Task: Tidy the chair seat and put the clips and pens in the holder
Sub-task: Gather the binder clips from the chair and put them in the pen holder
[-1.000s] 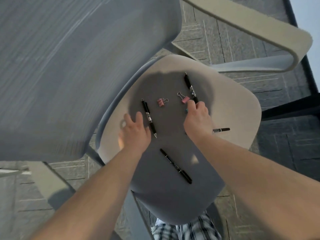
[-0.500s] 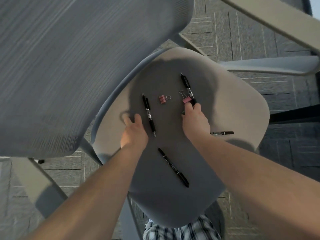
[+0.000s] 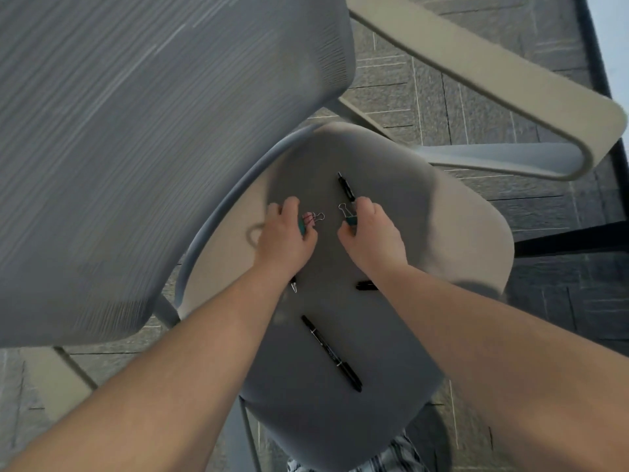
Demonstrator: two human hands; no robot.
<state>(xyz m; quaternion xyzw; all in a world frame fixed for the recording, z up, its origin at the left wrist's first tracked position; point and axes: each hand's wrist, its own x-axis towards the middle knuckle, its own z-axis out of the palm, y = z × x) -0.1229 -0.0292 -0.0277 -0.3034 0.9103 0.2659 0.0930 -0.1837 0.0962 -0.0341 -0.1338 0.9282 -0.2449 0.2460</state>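
Both forearms outstretched — left hand [image 3: 286, 233] and right hand [image 3: 371, 233] curled, palms down.

The grey chair seat [image 3: 442, 233] carries four black pens: one far [image 3: 346, 187], one near [image 3: 332, 354], and two mid-seat mostly hidden [image 3: 293, 286] [image 3: 366, 286]. A pink clip [image 3: 311, 218] and a teal clip [image 3: 349, 216] lie between them.

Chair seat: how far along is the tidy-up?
Done: nothing; no holder in view. In hand: left hand and right hand each pinch a binder clip. Left: pens on the seat, one near the front, one by the right fingers, two partly under the arms.
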